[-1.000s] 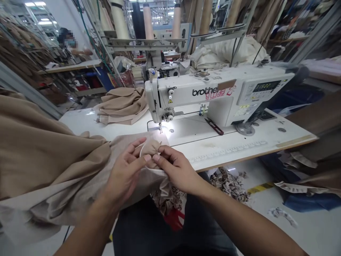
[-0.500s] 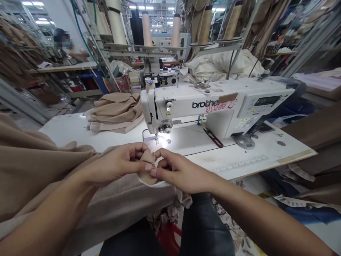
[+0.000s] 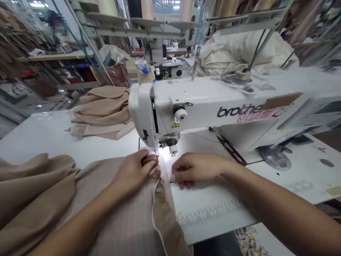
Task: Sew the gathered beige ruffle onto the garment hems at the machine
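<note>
A garment factory sewing floor is shown. This is indicated by a Brother industrial sewing machine set into a white bench, with thread cones racked above and beige cloth spread alongside.

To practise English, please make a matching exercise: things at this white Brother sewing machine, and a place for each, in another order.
1 Left hand
2 Right hand
3 Red-handled thread snips
4 Folded beige fabric pile

A On the white table, left of the white sewing machine
B On beige cloth, under the machine's head
C Under the machine's arm
D Beside the cloth's right edge

1-B, 2-D, 3-C, 4-A
</note>
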`<state>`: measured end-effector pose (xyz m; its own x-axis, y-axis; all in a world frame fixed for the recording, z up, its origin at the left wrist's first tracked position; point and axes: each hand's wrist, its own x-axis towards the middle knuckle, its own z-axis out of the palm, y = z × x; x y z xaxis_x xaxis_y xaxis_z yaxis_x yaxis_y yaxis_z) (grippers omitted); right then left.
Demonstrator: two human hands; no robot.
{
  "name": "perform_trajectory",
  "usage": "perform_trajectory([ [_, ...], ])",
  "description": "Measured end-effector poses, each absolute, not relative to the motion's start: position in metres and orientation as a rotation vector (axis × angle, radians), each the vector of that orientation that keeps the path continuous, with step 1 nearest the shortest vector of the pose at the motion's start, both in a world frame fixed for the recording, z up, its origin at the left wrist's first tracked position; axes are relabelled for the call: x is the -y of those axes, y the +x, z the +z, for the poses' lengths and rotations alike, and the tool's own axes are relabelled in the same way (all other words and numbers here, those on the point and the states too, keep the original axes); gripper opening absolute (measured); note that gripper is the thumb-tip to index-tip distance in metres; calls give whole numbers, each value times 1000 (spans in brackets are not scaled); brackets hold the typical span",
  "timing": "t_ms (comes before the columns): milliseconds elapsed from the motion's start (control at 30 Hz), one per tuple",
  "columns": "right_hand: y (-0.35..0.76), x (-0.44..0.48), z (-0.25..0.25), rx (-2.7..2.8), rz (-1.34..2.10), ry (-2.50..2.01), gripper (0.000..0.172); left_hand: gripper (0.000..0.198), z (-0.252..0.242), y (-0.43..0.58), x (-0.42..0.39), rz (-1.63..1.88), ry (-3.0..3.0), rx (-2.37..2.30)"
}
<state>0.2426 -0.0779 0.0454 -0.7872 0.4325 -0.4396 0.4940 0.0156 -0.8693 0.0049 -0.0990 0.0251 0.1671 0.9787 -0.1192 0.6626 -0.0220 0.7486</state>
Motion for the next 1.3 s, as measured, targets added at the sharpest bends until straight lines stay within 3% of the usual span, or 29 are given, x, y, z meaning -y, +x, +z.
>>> perform_trajectory([
  [67, 241, 82, 42, -2566, -1676, 1268, 25, 24, 19, 8, 112, 520, 1789, -1570],
  [167, 232, 91, 37, -2767, -1501, 1461, 46, 26, 17, 8, 123, 431, 1818, -1565],
  [300, 224, 92, 32, -2849, -1447, 1437, 14, 30, 16, 8, 125, 492, 1751, -1601],
  [500, 226, 77, 25, -2861, -1361, 1644, 12, 33, 12, 14, 127, 688, 1808, -1579],
  [967, 220, 69, 14, -2881, -1018, 1765, 18, 33, 6, 17, 121, 637, 2054, -1674],
  [1167, 215, 69, 14, -2816, -922, 1863, 18, 17, 9, 19, 129, 744, 2569, -1603],
  [1300, 215, 64, 3, -2924, -819, 1930, 28, 32, 8, 23, 146, 681, 2859, -1344],
])
